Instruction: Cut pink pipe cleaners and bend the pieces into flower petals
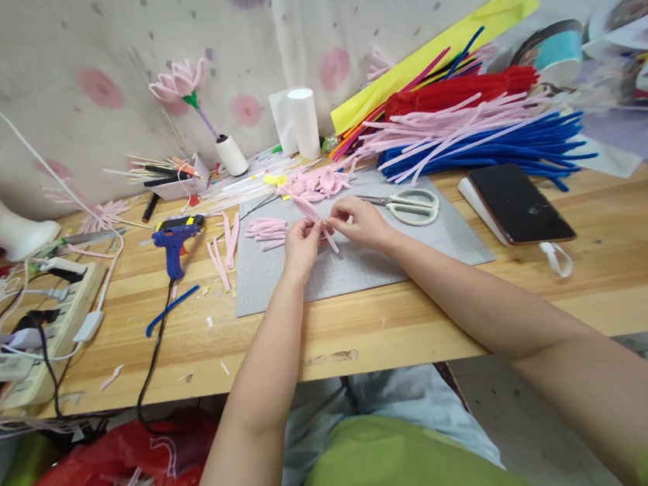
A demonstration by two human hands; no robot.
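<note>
Pink pipe cleaners (pixel 331 242) are pinched between the fingers of my left hand (pixel 302 247) and my right hand (pixel 361 223), above a grey cutting mat (pixel 363 274). A looped pink end rises above the fingertips; a straight end points down. Both hands are closed, fingertips nearly touching. Left of them lies a row of short pink pipe cleaner pieces (pixel 267 230). Behind sits a pile of shaped pink petals (pixel 322 182). Scissors with pale handles (pixel 413 207) rest beside my right hand.
At left are a blue glue gun (pixel 175 244), a blue pipe cleaner (pixel 171 311) and a power strip (pixel 59 335) with cables. A pink flower (pixel 180 84) stands in a white holder behind. Blue pipe cleaner bundles (pixel 482 148) and a phone (pixel 521 203) lie at right.
</note>
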